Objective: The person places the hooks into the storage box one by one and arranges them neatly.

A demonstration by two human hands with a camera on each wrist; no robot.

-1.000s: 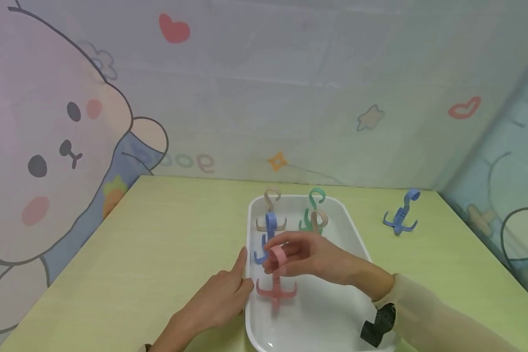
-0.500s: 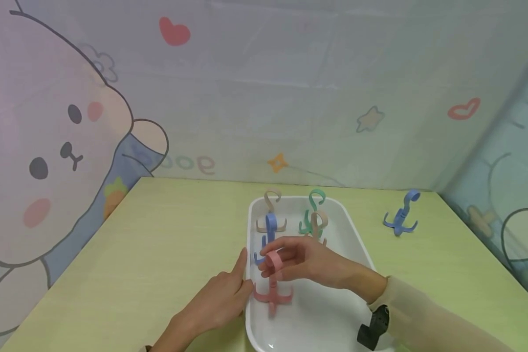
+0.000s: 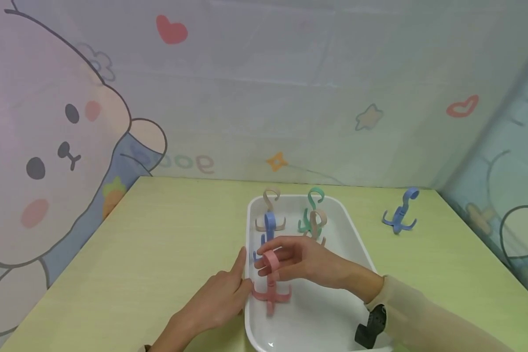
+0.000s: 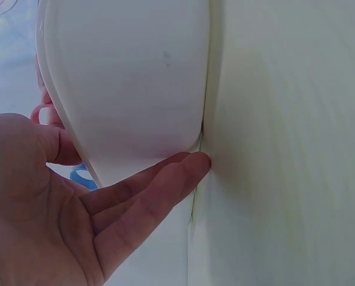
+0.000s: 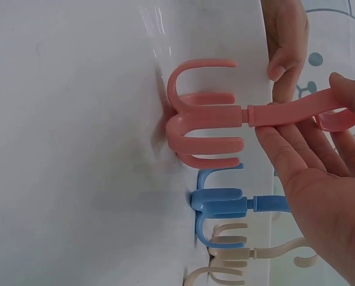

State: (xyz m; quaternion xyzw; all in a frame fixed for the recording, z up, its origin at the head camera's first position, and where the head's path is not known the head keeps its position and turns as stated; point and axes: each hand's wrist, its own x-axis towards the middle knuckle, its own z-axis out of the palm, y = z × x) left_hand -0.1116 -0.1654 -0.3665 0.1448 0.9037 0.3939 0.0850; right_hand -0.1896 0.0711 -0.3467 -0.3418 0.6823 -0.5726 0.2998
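In the head view my right hand pinches the upper stem of a pink multi-prong hanging hook. Its prongs point upward and touch the tray floor in the right wrist view, near the left wall. My left hand holds the left side of the white tray; in the left wrist view its thumb is at the rim and its fingers lie against the outer wall. Behind the pink hook stand a blue hook, beige hooks and a green hook.
Another blue hook stands on the yellow-green table, right of the tray. A cartoon-printed cloth hangs behind the table. A black device sits on my right wrist.
My right hand and the pink hook have shifted slightly left and toward me, then barely moved in the last half second. My left hand has stayed at the tray's side.
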